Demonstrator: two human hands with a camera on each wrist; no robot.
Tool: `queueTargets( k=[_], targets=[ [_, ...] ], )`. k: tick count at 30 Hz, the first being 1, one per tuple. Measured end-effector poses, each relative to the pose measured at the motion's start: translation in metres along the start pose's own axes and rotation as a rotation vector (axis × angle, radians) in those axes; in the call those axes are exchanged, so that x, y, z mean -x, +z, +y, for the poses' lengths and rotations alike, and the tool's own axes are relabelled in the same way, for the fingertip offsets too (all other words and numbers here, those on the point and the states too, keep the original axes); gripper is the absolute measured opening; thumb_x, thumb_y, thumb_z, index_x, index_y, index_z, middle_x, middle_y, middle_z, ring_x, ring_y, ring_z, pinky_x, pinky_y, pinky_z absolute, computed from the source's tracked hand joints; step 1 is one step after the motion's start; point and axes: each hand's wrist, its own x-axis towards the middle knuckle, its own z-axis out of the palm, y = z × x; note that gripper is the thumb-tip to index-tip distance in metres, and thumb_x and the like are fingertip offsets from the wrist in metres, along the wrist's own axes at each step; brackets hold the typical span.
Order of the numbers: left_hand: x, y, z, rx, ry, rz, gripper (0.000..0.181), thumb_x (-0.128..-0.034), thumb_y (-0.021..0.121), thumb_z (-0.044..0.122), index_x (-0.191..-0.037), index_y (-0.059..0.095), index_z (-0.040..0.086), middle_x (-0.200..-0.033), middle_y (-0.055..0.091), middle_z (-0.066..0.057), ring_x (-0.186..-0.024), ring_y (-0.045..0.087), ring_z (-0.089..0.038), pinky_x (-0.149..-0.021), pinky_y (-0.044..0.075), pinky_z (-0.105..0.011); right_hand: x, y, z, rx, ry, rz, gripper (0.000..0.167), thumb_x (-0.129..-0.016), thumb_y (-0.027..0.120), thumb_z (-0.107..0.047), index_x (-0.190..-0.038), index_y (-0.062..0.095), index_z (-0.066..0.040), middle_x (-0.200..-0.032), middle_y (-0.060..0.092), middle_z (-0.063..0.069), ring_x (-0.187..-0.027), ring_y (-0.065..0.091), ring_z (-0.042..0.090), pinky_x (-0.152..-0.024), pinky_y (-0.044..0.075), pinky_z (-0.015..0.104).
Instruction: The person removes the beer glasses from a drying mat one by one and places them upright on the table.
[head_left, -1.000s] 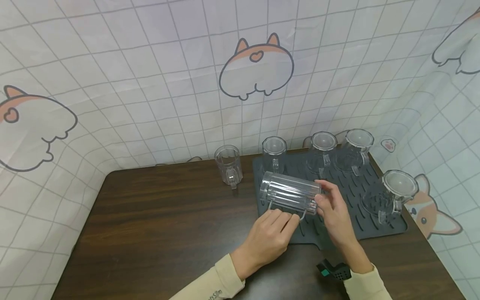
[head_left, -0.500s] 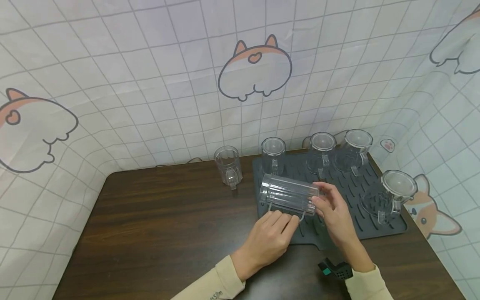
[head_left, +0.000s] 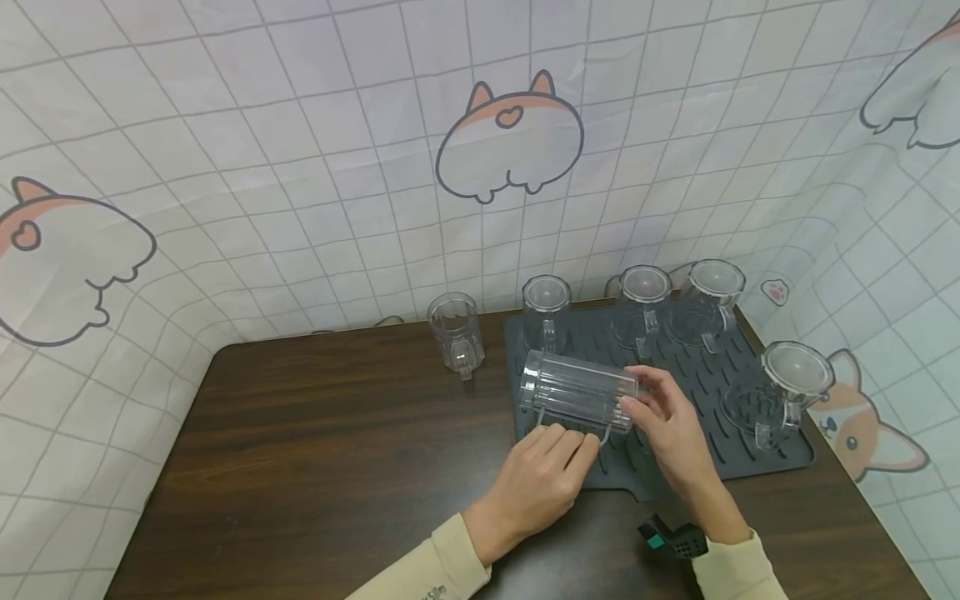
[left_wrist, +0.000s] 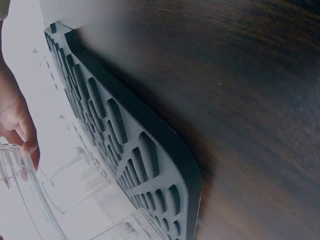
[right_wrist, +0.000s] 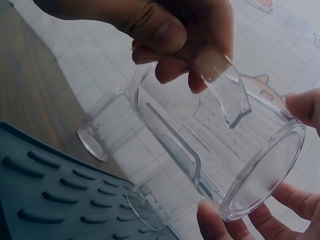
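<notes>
Right fingers [head_left: 637,409] slid slightly along mug [head_left: 581,389] | left edge of mat [head_left: 708,383] nearby

Held mug [head_left: 581,390]: colourless, transparent, patterned with parallel lengthwise flutes; remaining mugs [head_left: 795,375]: likewise colourless and transparent; mat [head_left: 708,392]: dark slate grey, patterned with rows of short slanted ridges; surface [head_left: 315,450]: dark brown with streaked wood grain; wall covering [head_left: 315,208]: white, overlaid with a grey line grid; corgi prints [head_left: 510,150]: white and orange fills, grey outlines; paw print [head_left: 775,291]: pink pads; left sleeve [head_left: 431,560]: pale yellow with dark lettering; right sleeve [head_left: 735,571]: the same pale yellow; wrist device [head_left: 681,543]: black with one green patch.
</notes>
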Motion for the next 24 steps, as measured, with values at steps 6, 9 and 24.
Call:
queueTargets(
  k=[6, 9, 24],
  targets=[
    [0.0007, 0.0005, 0.0004, 0.002, 0.0, -0.003, 0.022, -0.1036, 0.05, 0.011, -0.104, 0.072, 0.012, -0.09, 0.069, 0.006, -0.074, 0.057, -0.01, -0.066, 0.044, -0.021, -0.0007, 0.0007, 0.0015, -0.011, -0.016, 0.01, 0.043, -0.102, 0.059, -0.004, -0.142, 0.043, 0.001, -0.126, 0.052, -0.002, -0.107, 0.063, 0.001, -0.086, 0.054, 0.013],
    [0.0008, 0.0007, 0.0009, 0.009, 0.003, -0.01, 0.023, -0.1027, 0.049, 0.009, -0.106, 0.072, 0.012, -0.091, 0.069, 0.006, -0.075, 0.057, -0.01, -0.066, 0.045, -0.021, -0.0013, 0.0005, 0.0026, -0.03, -0.032, 0.016, 0.041, -0.102, 0.059, -0.003, -0.14, 0.045, 0.001, -0.124, 0.053, -0.002, -0.105, 0.064, 0.001, -0.087, 0.055, 0.013],
    [0.0028, -0.0019, 0.0005, 0.036, 0.002, -0.079, 0.024, -0.1013, 0.048, 0.008, -0.106, 0.071, 0.013, -0.092, 0.069, 0.006, -0.077, 0.057, -0.01, -0.066, 0.042, -0.021, -0.0018, 0.0044, 0.0076, 0.016, -0.025, 0.049, 0.04, -0.102, 0.059, -0.004, -0.139, 0.045, 0.003, -0.121, 0.056, -0.006, -0.103, 0.063, 0.0, -0.086, 0.054, 0.012]
  ],
)
